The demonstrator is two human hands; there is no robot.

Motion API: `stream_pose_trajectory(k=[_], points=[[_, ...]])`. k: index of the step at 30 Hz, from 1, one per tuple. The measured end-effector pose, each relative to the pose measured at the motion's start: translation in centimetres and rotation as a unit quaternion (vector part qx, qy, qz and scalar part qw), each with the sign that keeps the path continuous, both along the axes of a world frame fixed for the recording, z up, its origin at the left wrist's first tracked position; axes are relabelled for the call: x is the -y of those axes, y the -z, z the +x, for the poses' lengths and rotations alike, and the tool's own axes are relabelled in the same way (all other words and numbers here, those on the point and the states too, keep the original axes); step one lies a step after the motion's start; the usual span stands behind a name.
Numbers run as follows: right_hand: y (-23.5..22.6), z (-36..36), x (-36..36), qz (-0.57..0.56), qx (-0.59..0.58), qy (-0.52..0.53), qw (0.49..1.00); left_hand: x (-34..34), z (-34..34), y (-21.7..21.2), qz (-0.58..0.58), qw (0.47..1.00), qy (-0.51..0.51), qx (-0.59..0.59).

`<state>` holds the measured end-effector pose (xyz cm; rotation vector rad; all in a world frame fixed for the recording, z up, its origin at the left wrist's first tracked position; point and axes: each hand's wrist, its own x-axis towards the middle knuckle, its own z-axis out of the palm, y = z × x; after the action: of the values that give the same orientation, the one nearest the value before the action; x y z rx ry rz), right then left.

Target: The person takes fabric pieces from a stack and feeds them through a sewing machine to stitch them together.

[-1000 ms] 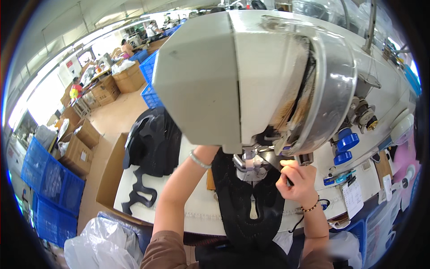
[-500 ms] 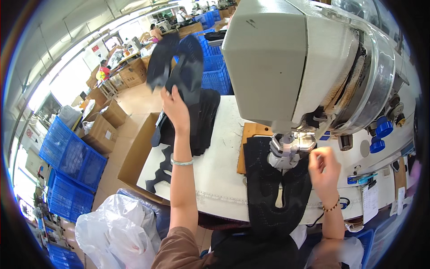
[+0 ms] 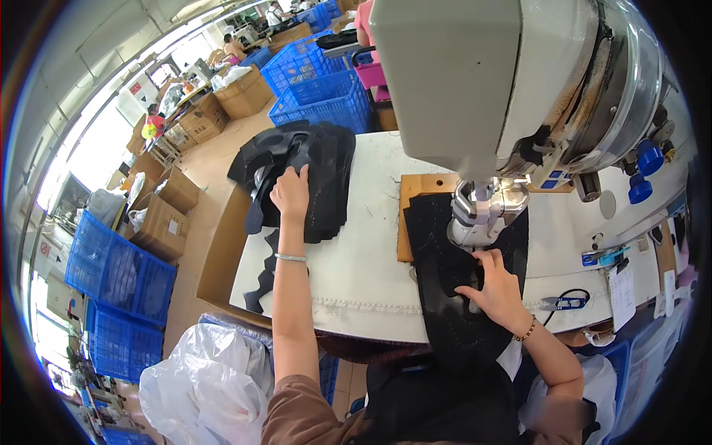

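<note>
My left hand (image 3: 291, 194) reaches out to a pile of black shoe upper pieces (image 3: 326, 200) left of the sewing machine (image 3: 452, 81). Its fingers are curled on a black piece at the top of the pile, and what lies under the fingertips is partly hidden. Another black shoe upper piece (image 3: 452, 311) lies under the machine's metal presser area (image 3: 478, 215) and hangs over the table's front edge. On this piece rests my right hand (image 3: 498, 291), thumb and fingers apart, just in front of the presser.
Thread snips (image 3: 569, 302) lie on the white table (image 3: 363, 289), right of my right hand. A cardboard box (image 3: 222, 259) borders the table's left side, with a white plastic bag (image 3: 208, 378) below. Blue crates (image 3: 322, 107) stand beyond the pile; people work farther back.
My left hand has lowered the raised black pieces onto the pile. My right hand has come down from beside the machine head onto the piece under the presser.
</note>
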<state>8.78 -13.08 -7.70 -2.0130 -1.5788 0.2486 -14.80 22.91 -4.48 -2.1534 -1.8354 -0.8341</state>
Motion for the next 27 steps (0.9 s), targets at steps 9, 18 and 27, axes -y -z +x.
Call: stream_pose_trajectory(k=[9,18,27], points=[[0.8,-0.6,0.3,0.039,-0.095,-0.021,0.994,0.7,-2.7,-3.7,0.224,0.967,0.107,0.051],[-6.0,0.4,-2.1,0.071,-0.440,-0.064,0.893,14.3,2.4,0.1,0.386,0.821,0.418,0.037],[-8.5,2.5,-0.2,0.118,-0.571,-0.052,0.811,22.4,7.8,-2.3,0.394,0.779,0.487,0.034]])
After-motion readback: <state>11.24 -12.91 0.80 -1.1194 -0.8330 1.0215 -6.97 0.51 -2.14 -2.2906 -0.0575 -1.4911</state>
